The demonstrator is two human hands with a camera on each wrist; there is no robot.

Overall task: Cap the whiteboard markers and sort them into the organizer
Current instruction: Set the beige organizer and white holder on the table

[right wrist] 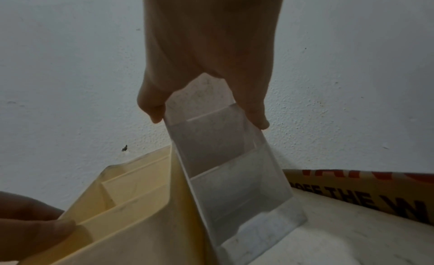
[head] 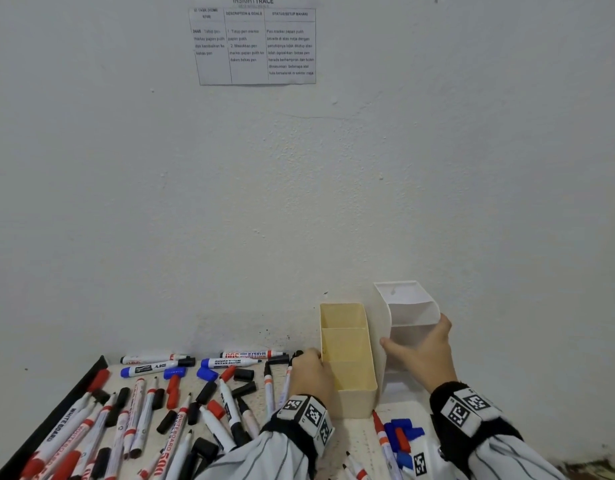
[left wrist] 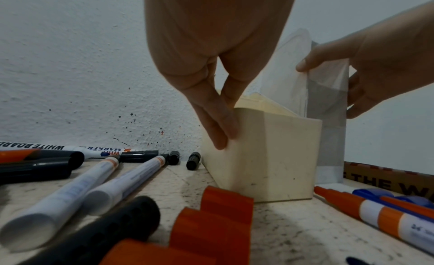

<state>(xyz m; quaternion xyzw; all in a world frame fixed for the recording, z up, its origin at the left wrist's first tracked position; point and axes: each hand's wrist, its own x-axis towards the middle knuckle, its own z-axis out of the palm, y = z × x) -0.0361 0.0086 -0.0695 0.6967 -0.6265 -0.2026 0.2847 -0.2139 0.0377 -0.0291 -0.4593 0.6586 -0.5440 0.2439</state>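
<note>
Now two organizers: left hand on cream organizer, right hand gripping white organizer.

Cream organizer, translucent white organizer

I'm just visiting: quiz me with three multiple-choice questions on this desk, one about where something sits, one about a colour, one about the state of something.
1. Where does the cream organizer stand relative to the white organizer?
A. at its left side
B. on top of it
C. far apart from it

2. What colour are the loose caps near the right wrist?
A. green and yellow
B. blue and red
C. all black

3. What is in the cream organizer's compartments?
A. capped markers
B. loose caps
C. nothing

Answers: 1 A, the head view shows them side by side. 2 B, blue and red show there. 3 C, the compartments show bare walls and floor.
</note>
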